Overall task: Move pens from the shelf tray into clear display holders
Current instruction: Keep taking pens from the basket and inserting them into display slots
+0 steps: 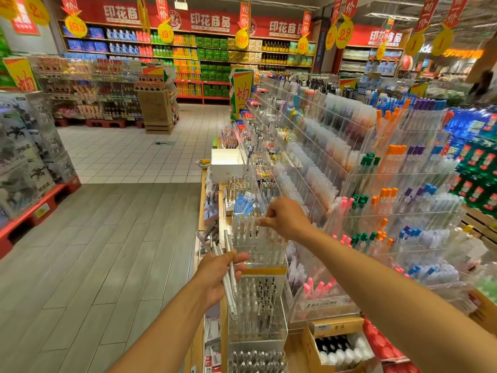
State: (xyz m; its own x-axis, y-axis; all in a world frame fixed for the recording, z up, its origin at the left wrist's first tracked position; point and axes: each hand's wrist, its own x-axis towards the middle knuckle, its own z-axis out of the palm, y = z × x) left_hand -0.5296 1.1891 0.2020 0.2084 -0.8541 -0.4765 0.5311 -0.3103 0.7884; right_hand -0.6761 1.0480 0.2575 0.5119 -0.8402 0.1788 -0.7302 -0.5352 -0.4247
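My left hand (219, 275) grips a bundle of white pens (228, 278) that stick up above and hang below my fist, just left of the clear display holder (258, 249). That holder stands on the wooden shelf edge with several white pens upright in it. My right hand (283, 218) hovers over the holder's top right, fingers pinched together on the top of a pen standing there. Below it sits a second clear holder (256, 310) filled with silver and white pens.
Tiered acrylic racks (376, 189) of coloured pens rise to the right. A white open box (227, 162) stands further along the shelf. A cardboard box of bottles (341, 345) sits at lower right. Grey plank floor (107, 251) lies to the left.
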